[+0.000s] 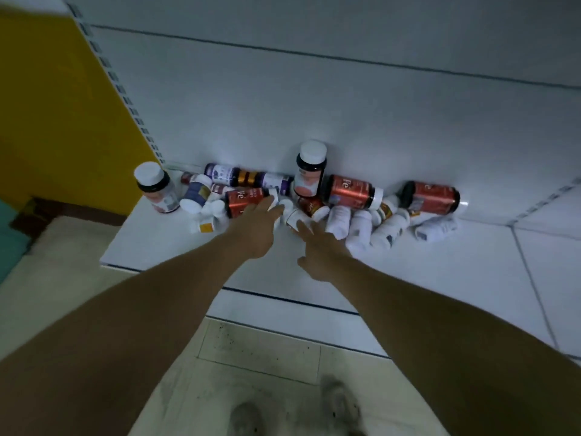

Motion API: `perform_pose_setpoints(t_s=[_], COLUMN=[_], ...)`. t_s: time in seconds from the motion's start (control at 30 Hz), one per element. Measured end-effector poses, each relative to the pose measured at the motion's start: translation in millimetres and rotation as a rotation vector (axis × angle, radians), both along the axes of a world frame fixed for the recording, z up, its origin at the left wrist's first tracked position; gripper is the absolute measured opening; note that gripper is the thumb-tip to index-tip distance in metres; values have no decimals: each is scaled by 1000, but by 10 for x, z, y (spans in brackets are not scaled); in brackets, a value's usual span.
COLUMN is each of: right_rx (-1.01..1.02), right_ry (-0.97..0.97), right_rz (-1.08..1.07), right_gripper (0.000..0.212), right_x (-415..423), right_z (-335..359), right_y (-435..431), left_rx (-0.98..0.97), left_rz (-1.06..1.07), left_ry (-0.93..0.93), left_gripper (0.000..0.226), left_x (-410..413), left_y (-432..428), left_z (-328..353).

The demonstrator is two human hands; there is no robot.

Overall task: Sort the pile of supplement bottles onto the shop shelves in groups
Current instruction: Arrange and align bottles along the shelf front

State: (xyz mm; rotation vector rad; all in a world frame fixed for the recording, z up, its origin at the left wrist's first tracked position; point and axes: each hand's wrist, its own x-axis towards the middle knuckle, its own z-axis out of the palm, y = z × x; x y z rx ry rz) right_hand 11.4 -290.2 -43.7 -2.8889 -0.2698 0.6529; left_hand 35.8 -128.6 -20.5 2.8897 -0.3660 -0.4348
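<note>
A pile of supplement bottles [339, 199] lies against the back panel on a low white shelf [176, 247]. Three dark bottles with red labels [432, 196] lie on their sides, and several white bottles [361, 229] lie toward the front. Two bottles with white caps stand upright, one at the left end [155, 188] and one at the back [309, 171]. My left hand [256, 229] reaches into the pile with straight fingers, its tips at a red-labelled bottle [243, 201]. My right hand [317, 250] stretches toward a small white bottle [294, 217], fingers extended, holding nothing.
A yellow wall [63, 121] and a slotted shelf upright [125, 99] stand at the left. A second white shelf section [550, 253] joins on the right. Tiled floor [257, 366] and my shoes [338, 401] are below the shelf edge.
</note>
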Motion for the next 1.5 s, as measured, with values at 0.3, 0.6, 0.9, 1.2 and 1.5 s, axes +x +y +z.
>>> perform_pose_setpoints(t_s=[0.3, 0.6, 0.9, 1.2, 1.5], right_rx=[85, 578, 1331, 1588, 1648], right_ry=[-232, -190, 3, 55, 110], right_rz=[-345, -655, -1158, -950, -615], right_gripper=[62, 44, 27, 29, 31], right_x=[-162, -291, -664, -1075, -1400], right_z=[-274, -361, 306, 1305, 2336], right_y=[81, -12, -269, -486, -416], left_rx=[94, -127, -1202, -1890, -1852], left_rz=[-140, -45, 854, 925, 638], left_ry=[-143, -203, 371, 500, 156], left_gripper=[65, 48, 16, 20, 28], left_x=[271, 178, -376, -1379, -1962], left_y=[23, 89, -126, -407, -667], left_z=[-420, -560, -84, 1152, 2264])
